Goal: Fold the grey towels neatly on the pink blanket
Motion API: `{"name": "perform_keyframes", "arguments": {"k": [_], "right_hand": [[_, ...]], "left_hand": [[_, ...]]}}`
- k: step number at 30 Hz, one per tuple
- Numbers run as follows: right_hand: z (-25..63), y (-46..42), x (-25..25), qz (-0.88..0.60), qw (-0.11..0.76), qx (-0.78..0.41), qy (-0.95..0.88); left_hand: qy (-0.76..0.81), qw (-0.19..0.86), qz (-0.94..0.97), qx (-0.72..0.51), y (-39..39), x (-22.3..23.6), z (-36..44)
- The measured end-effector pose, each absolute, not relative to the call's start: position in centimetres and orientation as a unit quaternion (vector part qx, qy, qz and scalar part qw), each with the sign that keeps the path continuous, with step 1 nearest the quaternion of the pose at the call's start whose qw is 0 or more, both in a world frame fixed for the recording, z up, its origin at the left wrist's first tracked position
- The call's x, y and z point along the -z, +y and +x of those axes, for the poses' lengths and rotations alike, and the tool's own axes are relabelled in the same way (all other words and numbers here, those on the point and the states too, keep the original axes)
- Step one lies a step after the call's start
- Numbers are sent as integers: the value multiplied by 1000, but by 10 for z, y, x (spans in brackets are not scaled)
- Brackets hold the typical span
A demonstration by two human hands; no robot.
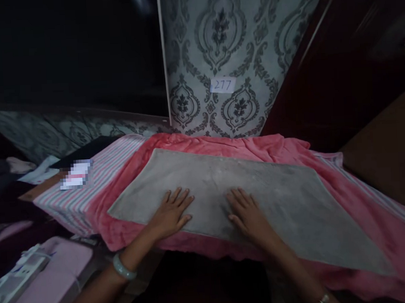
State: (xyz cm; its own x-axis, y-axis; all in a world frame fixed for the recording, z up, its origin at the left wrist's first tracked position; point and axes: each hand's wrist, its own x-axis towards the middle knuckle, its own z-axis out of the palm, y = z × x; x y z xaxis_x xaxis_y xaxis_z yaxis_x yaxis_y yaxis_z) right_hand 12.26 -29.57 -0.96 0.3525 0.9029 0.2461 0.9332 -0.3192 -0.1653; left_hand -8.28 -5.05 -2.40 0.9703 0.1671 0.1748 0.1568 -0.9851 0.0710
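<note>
A grey fleece cloth (259,189) lies spread flat on a pink blanket (229,145) that covers a raised surface. My left hand (171,212) rests palm down on the grey cloth near its front edge, fingers spread and holding nothing. My right hand (248,214) lies flat on the cloth just to the right, fingers apart, also holding nothing. A pale green bangle (123,267) circles my left wrist, and a thin bracelet (321,301) shows at my right wrist.
A striped sheet (98,175) shows under the pink blanket at the left. Patterned grey wallpaper with a paper label "277" (223,85) stands behind. A dark window (71,54) fills the upper left. A pink object (56,276) and clutter lie at the lower left.
</note>
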Motion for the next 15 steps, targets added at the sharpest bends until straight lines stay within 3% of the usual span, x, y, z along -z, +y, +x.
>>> {"name": "perform_keyframes", "arguments": {"k": [4, 9, 15], "right_hand": [[92, -244, 7, -754, 105, -32, -647], [84, -244, 15, -717, 85, -100, -685], [82, -214, -18, -708, 92, -142, -686]], "left_hand": [[105, -1, 987, -124, -56, 32, -98], [146, -43, 972, -181, -61, 47, -121], [160, -32, 964, -211, -72, 54, -129]]}}
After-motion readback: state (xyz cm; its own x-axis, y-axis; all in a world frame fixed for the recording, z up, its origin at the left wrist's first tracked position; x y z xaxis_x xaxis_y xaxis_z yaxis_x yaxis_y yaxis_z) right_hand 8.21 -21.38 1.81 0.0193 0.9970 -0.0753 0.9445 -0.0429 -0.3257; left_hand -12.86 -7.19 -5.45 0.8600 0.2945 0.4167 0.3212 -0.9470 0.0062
